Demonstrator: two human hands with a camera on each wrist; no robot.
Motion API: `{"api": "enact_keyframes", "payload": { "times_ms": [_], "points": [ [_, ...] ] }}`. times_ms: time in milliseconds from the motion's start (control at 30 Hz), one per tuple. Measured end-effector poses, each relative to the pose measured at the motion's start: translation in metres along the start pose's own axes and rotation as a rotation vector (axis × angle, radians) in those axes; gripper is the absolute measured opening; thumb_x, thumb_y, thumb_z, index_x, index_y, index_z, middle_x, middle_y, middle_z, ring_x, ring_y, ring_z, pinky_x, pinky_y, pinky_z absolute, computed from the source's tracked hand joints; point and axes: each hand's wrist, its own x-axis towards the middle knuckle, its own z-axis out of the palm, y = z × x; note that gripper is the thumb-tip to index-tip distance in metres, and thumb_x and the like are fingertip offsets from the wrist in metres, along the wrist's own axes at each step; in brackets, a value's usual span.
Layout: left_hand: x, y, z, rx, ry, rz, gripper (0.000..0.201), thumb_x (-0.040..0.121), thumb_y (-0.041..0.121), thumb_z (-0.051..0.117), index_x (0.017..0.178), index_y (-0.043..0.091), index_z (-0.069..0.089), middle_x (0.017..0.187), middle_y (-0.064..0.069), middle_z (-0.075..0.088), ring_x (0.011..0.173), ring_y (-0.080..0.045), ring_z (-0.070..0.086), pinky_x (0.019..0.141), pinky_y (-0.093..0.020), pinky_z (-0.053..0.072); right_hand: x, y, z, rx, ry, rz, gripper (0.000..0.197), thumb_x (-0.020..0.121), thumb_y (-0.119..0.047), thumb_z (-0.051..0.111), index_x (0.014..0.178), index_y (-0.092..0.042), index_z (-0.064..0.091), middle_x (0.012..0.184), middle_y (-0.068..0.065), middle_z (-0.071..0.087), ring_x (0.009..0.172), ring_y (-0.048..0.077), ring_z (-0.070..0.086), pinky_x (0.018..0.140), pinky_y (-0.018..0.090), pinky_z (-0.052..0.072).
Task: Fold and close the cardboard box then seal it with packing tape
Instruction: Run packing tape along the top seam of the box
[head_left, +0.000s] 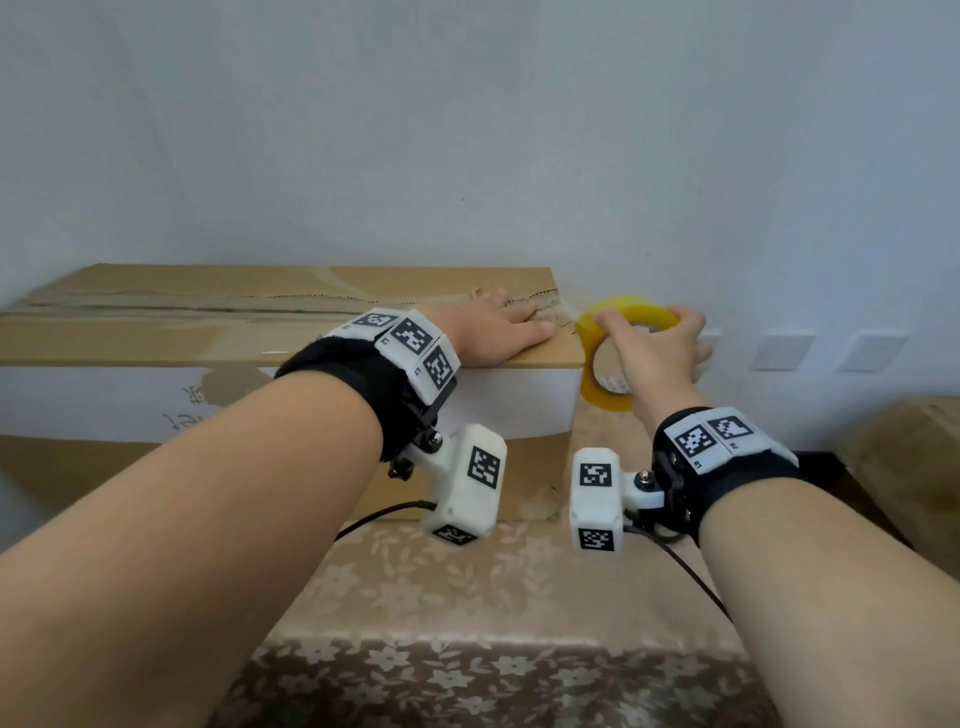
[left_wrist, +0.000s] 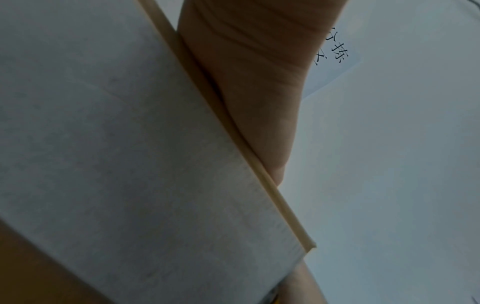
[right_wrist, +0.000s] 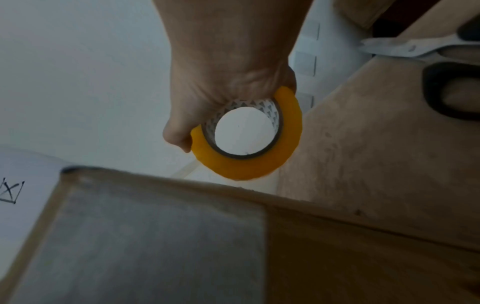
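Observation:
A long cardboard box (head_left: 182, 338) lies on the table with its top flaps folded shut. Clear tape runs along the centre seam. My left hand (head_left: 498, 332) lies flat on the right end of the top, fingers straight, pressing near the seam. In the left wrist view the palm (left_wrist: 249, 82) rests against the box's upper edge (left_wrist: 233, 156). My right hand (head_left: 660, 348) grips a yellow roll of packing tape (head_left: 602, 358) just past the box's right end. A strip of tape (right_wrist: 185, 170) stretches from the roll (right_wrist: 249, 162) to the box (right_wrist: 182, 236).
A floral tablecloth (head_left: 493, 597) covers the table in front of the box. Scissors (right_wrist: 446, 67) with black handles lie on the cloth to the right. Another brown box (head_left: 904, 441) stands at the far right. A white wall (head_left: 467, 130) is close behind.

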Motion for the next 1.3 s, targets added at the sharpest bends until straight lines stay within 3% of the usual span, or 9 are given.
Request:
{"api": "enact_keyframes", "payload": {
  "times_ms": [100, 233, 400, 533, 700, 933, 1067, 1167, 1300],
  "points": [
    [0.001, 0.0, 0.0, -0.003, -0.01, 0.003, 0.062, 0.097, 0.056, 0.017, 0.151, 0.028, 0.006, 0.159, -0.009, -0.002, 0.146, -0.025, -0.005, 0.117, -0.043, -0.003, 0.0, 0.004, 0.003, -0.048, -0.084, 0.055, 0.081, 0.065, -0.056, 0.069, 0.132, -0.032, 0.031, 0.133, 0.009, 0.029, 0.123, 0.034, 0.037, 0.096, 0.045, 0.04],
    [-0.008, 0.003, -0.004, 0.027, -0.011, 0.038, 0.051, 0.104, 0.034, 0.014, 0.151, 0.016, 0.009, 0.158, -0.013, -0.003, 0.146, -0.028, -0.004, 0.117, -0.041, -0.003, -0.011, -0.043, 0.004, -0.248, -0.165, -0.452, 0.05, 0.09, -0.021, 0.05, 0.139, -0.015, 0.043, 0.145, 0.009, 0.037, 0.134, 0.025, 0.036, 0.112, 0.038, 0.029],
    [-0.024, -0.025, -0.009, -0.035, 0.041, 0.055, 0.045, 0.105, 0.019, 0.016, 0.148, 0.007, 0.021, 0.158, -0.011, 0.012, 0.145, -0.021, 0.013, 0.105, -0.019, 0.008, -0.048, -0.079, 0.035, -0.793, -0.413, -0.749, 0.032, 0.094, -0.012, 0.038, 0.109, -0.007, 0.066, 0.114, 0.014, 0.064, 0.108, 0.032, 0.056, 0.08, 0.03, 0.042],
    [-0.045, -0.098, -0.01, -0.047, 0.055, -0.08, 0.051, 0.104, 0.033, 0.015, 0.15, 0.013, 0.018, 0.158, -0.001, 0.013, 0.144, -0.017, 0.018, 0.114, -0.026, 0.012, -0.059, -0.08, 0.043, -1.022, -0.349, -0.713, 0.027, 0.092, -0.016, 0.04, 0.067, -0.012, 0.048, 0.076, 0.005, 0.05, 0.079, 0.029, 0.052, 0.055, 0.027, 0.031],
    [-0.073, -0.173, -0.01, -0.106, 0.118, -0.247, 0.055, 0.102, 0.041, 0.01, 0.151, 0.015, 0.013, 0.159, -0.003, 0.009, 0.145, -0.019, 0.012, 0.116, -0.034, 0.008, -0.07, -0.081, 0.044, -0.985, -0.316, -0.657, 0.034, 0.093, -0.025, 0.04, 0.06, -0.015, 0.04, 0.062, 0.001, 0.042, 0.068, 0.026, 0.048, 0.047, 0.027, 0.024],
    [-0.063, -0.136, -0.005, 0.03, 0.174, -0.164, 0.078, 0.09, 0.069, 0.01, 0.145, 0.019, 0.032, 0.153, -0.009, 0.027, 0.141, -0.028, 0.026, 0.115, -0.048, 0.019, -0.059, -0.094, 0.04, -0.972, -0.466, -0.628, 0.027, 0.097, -0.02, 0.039, 0.098, -0.005, 0.061, 0.097, 0.011, 0.049, 0.101, 0.032, 0.049, 0.086, 0.035, 0.038],
    [-0.054, -0.091, -0.001, 0.008, 0.179, 0.096, 0.095, 0.076, 0.084, 0.026, 0.14, 0.015, 0.039, 0.146, -0.005, 0.04, 0.131, -0.023, 0.04, 0.11, -0.041, 0.03, -0.028, -0.101, 0.047, -0.94, -0.569, -0.541, 0.022, 0.1, -0.024, 0.039, 0.092, -0.007, 0.05, 0.102, 0.014, 0.054, 0.091, 0.029, 0.052, 0.071, 0.032, 0.039],
    [-0.041, -0.072, -0.005, 0.038, 0.124, 0.132, 0.092, 0.076, 0.077, 0.044, 0.147, 0.021, 0.026, 0.153, 0.002, 0.03, 0.136, -0.019, 0.033, 0.112, -0.035, 0.026, -0.009, -0.102, 0.055, -0.939, -0.637, -0.452, 0.043, 0.099, -0.023, 0.042, 0.136, -0.004, 0.035, 0.138, 0.018, 0.045, 0.122, 0.031, 0.047, 0.099, 0.037, 0.037],
    [-0.035, -0.07, -0.005, 0.062, 0.1, 0.126, 0.097, 0.071, 0.072, 0.057, 0.149, 0.029, 0.018, 0.156, 0.008, 0.02, 0.141, -0.015, 0.023, 0.114, -0.032, 0.018, 0.012, -0.109, 0.059, -1.024, -0.756, -0.397, 0.071, 0.094, -0.035, 0.049, 0.151, -0.009, 0.014, 0.155, 0.013, 0.025, 0.139, 0.029, 0.029, 0.111, 0.036, 0.023]
  ]
}}
